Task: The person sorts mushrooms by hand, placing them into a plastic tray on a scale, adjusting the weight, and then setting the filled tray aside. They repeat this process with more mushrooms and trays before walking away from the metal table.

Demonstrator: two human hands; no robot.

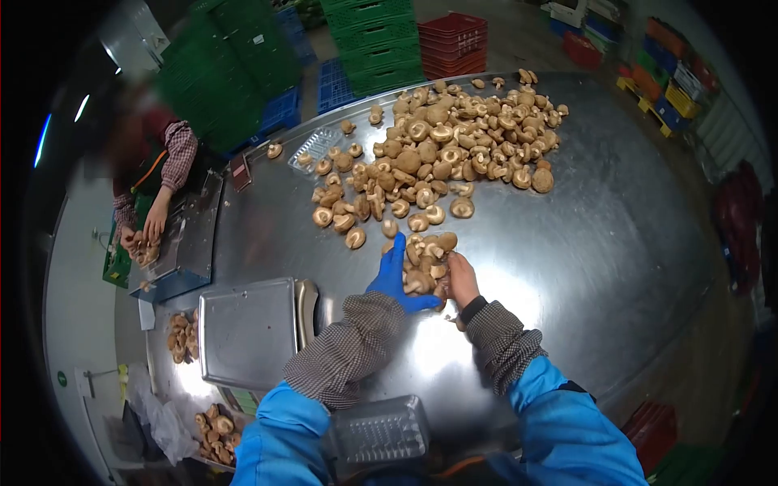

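Note:
My left hand (394,277), in a blue glove, curves round the left side of a cluster of shiitake mushrooms (423,261), its thumb along the near side. Bare, my right hand (463,281) presses its curled fingers against the right side of the same cluster. Its fingertips are partly hidden by the mushrooms. Just beyond my hands spreads a large heap of loose shiitake mushrooms (454,142) on the steel table (592,211). Close to my body lies a clear plastic tray (379,431).
A weighing scale (249,330) stands left of my arms. Another clear tray (314,151) lies beside the heap. Smaller mushroom piles (217,433) sit at lower left. Across the table, a co-worker's hands (154,223) handle mushrooms. Green crates (374,44) and red crates (454,44) are stacked behind.

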